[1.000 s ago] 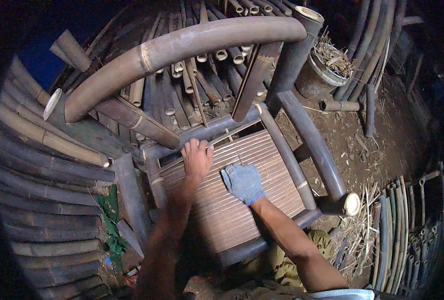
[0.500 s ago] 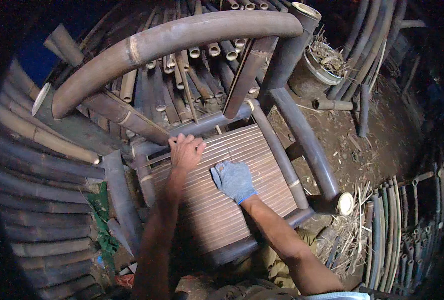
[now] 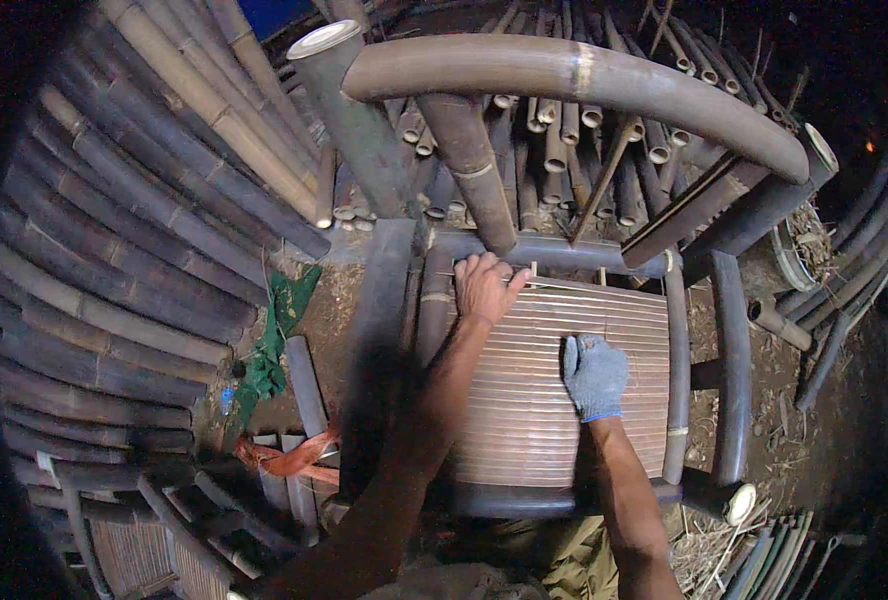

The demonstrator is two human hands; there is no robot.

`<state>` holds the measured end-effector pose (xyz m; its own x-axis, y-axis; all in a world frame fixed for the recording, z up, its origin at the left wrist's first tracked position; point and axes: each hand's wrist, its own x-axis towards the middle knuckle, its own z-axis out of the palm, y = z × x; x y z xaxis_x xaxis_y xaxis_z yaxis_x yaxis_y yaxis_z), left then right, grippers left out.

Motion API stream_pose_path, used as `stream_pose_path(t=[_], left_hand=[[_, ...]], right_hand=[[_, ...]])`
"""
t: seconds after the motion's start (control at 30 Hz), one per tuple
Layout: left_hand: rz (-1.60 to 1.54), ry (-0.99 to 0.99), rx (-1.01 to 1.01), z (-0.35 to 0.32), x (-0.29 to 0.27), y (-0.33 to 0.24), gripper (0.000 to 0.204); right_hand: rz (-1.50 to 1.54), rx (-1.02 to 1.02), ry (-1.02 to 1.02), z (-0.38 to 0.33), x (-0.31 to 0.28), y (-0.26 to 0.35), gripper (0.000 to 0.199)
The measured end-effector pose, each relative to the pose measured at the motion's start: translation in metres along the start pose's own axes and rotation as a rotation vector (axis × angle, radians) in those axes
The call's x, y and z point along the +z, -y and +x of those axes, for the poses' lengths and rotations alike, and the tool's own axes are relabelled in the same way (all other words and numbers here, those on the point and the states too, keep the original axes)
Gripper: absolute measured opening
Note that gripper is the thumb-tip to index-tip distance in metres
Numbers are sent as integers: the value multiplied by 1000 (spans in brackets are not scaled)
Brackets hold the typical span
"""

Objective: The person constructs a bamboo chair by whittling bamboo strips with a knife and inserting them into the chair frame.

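Observation:
A bamboo chair with a slatted seat [image 3: 524, 400] stands in front of me, its thick curved top rail [image 3: 564, 70] at the back. At the seat's rear left corner is my bare left hand [image 3: 486, 288]. Its fingers bend over the rearmost bamboo slat, the thumb out to the right; the fingertips are partly hidden. My right hand [image 3: 596, 378], in a grey knit glove with a blue cuff, rests closed on the seat right of its middle. Whatever the glove holds, if anything, is hidden.
Dark bamboo poles [image 3: 114, 330] lie stacked on the left, and cut bamboo tubes [image 3: 554, 150] lie behind the chair. Green cloth [image 3: 269, 350] and an orange strip [image 3: 289, 458] are on the ground at left. A bucket of shavings [image 3: 799, 250] stands at far right.
My view has swung left, so the chair appears further right and more upright. Both hands keep about the same places on the seat, the left at its rear corner and the glove closed.

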<state>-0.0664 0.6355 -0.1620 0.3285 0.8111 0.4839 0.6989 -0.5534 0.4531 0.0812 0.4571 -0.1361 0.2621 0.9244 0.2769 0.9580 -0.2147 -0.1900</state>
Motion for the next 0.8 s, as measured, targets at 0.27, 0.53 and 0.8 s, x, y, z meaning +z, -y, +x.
stream_pose_path(t=[0.27, 0.53, 0.8], left_hand=[[-251, 200, -193, 8, 1, -10, 45], [-276, 237, -261, -1, 3, -7, 38], [-23, 266, 43, -30, 3, 7, 70]], right_hand=[[-28, 20, 24, -2, 2, -1, 38], [-52, 20, 35, -2, -7, 2, 39], [143, 55, -81, -2, -8, -2, 24]])
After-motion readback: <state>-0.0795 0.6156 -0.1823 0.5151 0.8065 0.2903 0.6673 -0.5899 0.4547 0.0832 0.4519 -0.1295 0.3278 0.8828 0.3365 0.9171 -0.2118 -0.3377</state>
